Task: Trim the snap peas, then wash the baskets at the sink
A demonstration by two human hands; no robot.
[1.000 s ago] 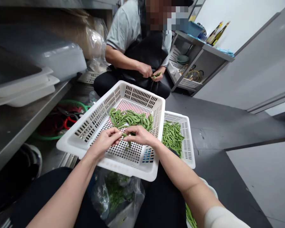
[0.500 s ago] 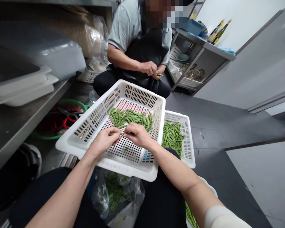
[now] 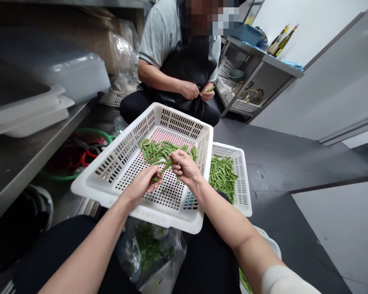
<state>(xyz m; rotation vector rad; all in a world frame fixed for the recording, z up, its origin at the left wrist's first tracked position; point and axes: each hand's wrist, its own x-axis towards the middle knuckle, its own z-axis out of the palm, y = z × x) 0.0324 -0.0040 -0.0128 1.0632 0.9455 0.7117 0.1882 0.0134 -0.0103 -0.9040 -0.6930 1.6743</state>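
Observation:
A green pea pod stretches between my two hands over the white basket. My left hand is closed, pinching the lower end of the pod, with a bit of green showing between its fingers. Higher and to the right, my right hand grips the upper end with thumb and fingers. Just beyond my hands, a heap of pea pods lies on the basket's perforated floor. Small green scraps are scattered on the bare mesh below my hands.
A co-worker sits opposite, holding a pod. A second white basket full of green pods stands at the right. Between my legs is a plastic bag with green trimmings. A metal shelf runs along the left.
My right hand has risen and turned, and the pod between my hands now slants upward. My left hand has shifted slightly right. The co-worker's hands have moved apart a little.

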